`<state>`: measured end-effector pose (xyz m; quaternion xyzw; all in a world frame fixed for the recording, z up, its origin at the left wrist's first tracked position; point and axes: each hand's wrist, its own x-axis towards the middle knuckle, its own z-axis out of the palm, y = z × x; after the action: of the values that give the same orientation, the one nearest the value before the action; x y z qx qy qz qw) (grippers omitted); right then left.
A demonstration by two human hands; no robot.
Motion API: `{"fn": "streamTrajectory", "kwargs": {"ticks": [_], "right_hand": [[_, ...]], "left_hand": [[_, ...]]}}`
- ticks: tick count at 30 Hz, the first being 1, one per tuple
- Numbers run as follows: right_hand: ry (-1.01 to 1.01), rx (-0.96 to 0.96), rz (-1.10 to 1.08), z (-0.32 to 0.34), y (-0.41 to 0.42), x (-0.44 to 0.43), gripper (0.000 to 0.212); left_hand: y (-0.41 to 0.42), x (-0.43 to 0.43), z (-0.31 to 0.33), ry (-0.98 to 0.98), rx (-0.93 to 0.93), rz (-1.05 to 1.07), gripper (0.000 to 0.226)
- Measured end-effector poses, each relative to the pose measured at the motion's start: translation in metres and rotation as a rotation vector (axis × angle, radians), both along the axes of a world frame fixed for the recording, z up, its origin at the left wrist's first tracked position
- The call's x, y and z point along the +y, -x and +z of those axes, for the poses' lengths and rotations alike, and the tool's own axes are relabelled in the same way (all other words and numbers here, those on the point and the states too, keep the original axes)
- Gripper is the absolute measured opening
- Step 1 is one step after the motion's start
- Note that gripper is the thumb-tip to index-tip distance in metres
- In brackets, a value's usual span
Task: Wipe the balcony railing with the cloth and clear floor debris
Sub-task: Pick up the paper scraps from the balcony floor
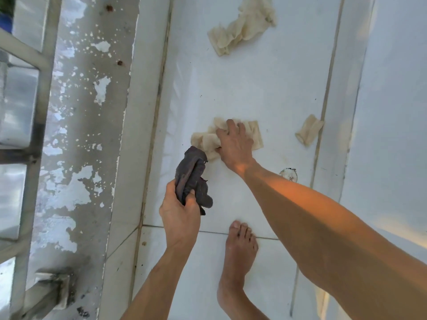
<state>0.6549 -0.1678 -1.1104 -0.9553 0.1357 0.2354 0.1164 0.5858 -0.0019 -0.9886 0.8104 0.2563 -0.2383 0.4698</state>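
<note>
My left hand (181, 215) is closed around a dark purple cloth (193, 179), held bunched above the white tiled floor (265, 88). My right hand (234, 144) reaches down and grips a crumpled cream rag (253, 135) that lies on the floor in the middle of the view. A larger cream rag (245, 24) lies farther off at the top. A small cream scrap (309, 130) rests to the right near a tile joint. The metal balcony railing (34, 88) runs along the left side.
A grey ledge with peeling paint (87, 135) and a white curb (136, 135) separate the railing from the floor. My bare foot (240, 250) stands on the tiles below my hands. A small round mark (288, 174) is on the floor. A white wall (392, 112) is at right.
</note>
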Motion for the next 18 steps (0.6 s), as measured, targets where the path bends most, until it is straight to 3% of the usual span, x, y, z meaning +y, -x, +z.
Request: {"fn": "streamTrajectory", "kwargs": {"ticks": [6, 15, 18], "right_hand": [[-0.145, 0.067, -0.061, 0.021, 0.02, -0.032, 0.041], [-0.106, 0.048, -0.243, 0.08, 0.026, -0.144, 0.043], [-0.101, 0.073, -0.39, 0.075, 0.022, -0.17, 0.044]], "left_hand": [[-0.01, -0.021, 0.025, -0.005, 0.059, -0.063, 0.026], [-0.079, -0.097, 0.073, 0.073, -0.021, -0.177, 0.024], [-0.12, -0.125, 0.063, -0.064, -0.016, -0.255, 0.02]]}}
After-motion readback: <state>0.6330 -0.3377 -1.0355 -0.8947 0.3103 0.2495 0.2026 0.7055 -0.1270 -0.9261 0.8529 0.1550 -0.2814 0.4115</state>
